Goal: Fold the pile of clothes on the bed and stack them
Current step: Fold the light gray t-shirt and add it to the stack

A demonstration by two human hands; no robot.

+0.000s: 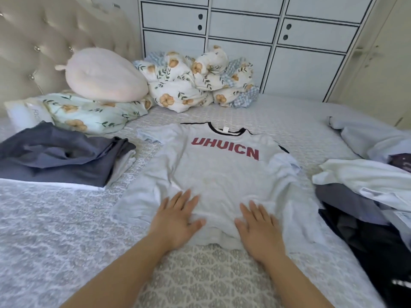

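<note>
T-shirt (219, 174): spread flat on bed (66, 230), red lettering up.
Left hand (175, 221): fingers straight, pressing hem.
Right hand (260, 227): same, gripping nothing.
Folded stack (60, 152): left.

Plush pillow (104, 74), floral duvet (195, 83), cabinet doors (244, 30).

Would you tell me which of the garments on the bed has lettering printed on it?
The white T-shirt spread flat under both hands, with red letters across its chest. The folded dark blue garment on the left shows no lettering.
</note>
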